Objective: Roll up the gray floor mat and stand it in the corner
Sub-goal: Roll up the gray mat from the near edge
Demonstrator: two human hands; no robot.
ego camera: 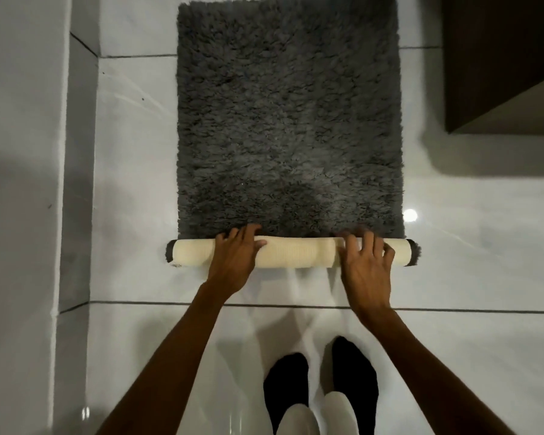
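The gray shaggy floor mat (289,120) lies flat on the white tiled floor, reaching from the top of the view down to the middle. Its near edge is curled into a thin roll (292,253) with the cream backing outward and gray pile showing at both ends. My left hand (236,259) rests palm down on the left part of the roll, fingers curled over its top. My right hand (366,265) lies on the right part, fingers spread over the roll.
A white wall (22,183) with a tiled skirting runs along the left side. A dark brown cabinet (503,64) stands at the upper right. My feet in black socks (321,381) stand on the glossy tiles just behind the roll.
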